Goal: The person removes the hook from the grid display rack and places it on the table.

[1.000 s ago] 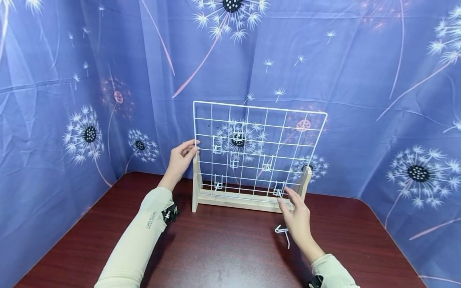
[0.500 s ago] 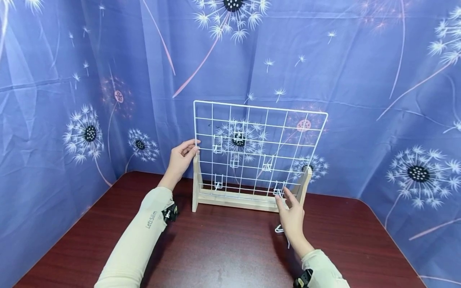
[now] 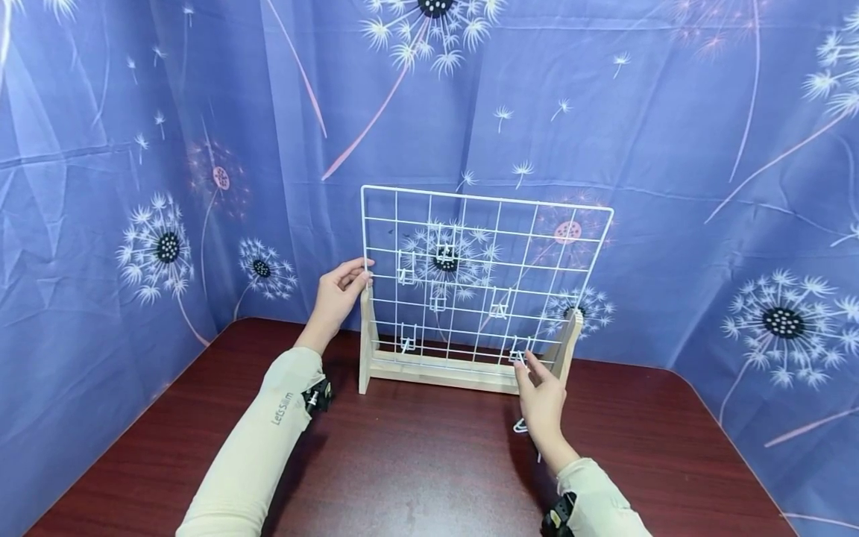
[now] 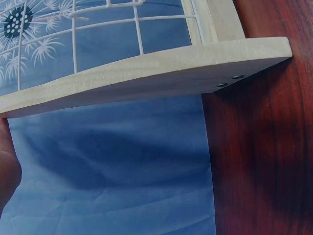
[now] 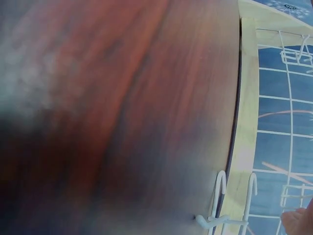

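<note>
A white wire grid panel (image 3: 463,283) stands upright in a pale wooden stand (image 3: 443,373) in the head view. My left hand (image 3: 338,298) pinches the panel's left edge wire between thumb and fingers. At the lower right of the panel hangs a white wire hook (image 3: 517,350). The thumb and index fingertips of my right hand (image 3: 545,406) are at this hook, with a small gap showing between them. Below that hand, a loose white hook (image 3: 520,426) lies on the table, partly hidden; the right wrist view shows the loose hook (image 5: 222,220) more closely.
Several other hooks hang on the panel, among them an upper hook (image 3: 446,250) and a lower left hook (image 3: 408,341). The dark red table (image 3: 403,462) runs back to a blue dandelion-print curtain (image 3: 288,186).
My right hand has moved slightly left, and its thumb and index finger have come closer together at the lower right hook. It now covers more of the loose hook. My left hand stays put.
</note>
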Action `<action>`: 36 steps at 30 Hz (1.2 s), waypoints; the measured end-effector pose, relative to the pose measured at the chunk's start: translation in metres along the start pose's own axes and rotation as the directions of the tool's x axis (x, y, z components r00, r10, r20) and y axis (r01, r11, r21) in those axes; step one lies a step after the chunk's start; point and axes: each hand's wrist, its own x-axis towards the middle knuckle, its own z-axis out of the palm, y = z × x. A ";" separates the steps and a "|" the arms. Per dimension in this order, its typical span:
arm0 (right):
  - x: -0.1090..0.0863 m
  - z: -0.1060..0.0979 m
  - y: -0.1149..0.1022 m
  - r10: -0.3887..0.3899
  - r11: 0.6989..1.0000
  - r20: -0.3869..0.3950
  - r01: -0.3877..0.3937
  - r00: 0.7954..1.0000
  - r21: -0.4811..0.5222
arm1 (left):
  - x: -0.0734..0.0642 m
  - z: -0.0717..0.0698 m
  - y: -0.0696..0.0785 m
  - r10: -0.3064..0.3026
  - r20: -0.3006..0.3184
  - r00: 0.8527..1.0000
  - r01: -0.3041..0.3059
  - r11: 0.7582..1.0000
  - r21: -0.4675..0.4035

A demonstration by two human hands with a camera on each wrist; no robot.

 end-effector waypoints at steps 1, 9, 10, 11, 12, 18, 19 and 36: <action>0.000 0.001 0.000 -0.004 1.000 0.001 0.004 1.000 0.005 | 0.000 0.000 0.000 -0.001 -0.001 1.000 0.001 1.000 -0.002; 0.002 0.006 0.001 -0.052 0.999 -0.013 0.052 0.999 -0.005 | 0.002 -0.001 -0.004 -0.019 -0.005 1.000 0.019 1.000 0.009; 0.003 0.006 0.002 -0.060 0.998 -0.017 0.060 0.998 -0.017 | 0.002 0.000 -0.004 -0.019 -0.005 1.000 0.019 1.000 0.003; 0.003 0.006 0.002 -0.065 0.998 -0.019 0.064 0.998 -0.027 | 0.002 0.000 -0.004 -0.017 -0.006 1.000 0.017 1.000 -0.002; 0.003 0.006 0.002 -0.066 0.997 -0.022 0.065 0.998 -0.035 | 0.001 0.000 0.000 -0.021 -0.003 1.000 0.021 1.000 -0.005; 0.004 0.007 0.001 -0.068 0.996 -0.025 0.066 0.997 -0.065 | 0.001 0.000 -0.001 -0.011 -0.004 1.000 0.011 1.000 -0.004; 0.004 0.007 0.001 -0.070 0.996 -0.024 0.069 0.997 -0.062 | 0.001 0.000 -0.001 -0.011 -0.004 1.000 0.011 1.000 -0.002; 0.007 0.006 -0.001 -0.186 0.981 -0.103 0.179 0.977 -0.073 | 0.000 0.001 0.000 -0.004 -0.018 1.000 0.004 1.000 -0.022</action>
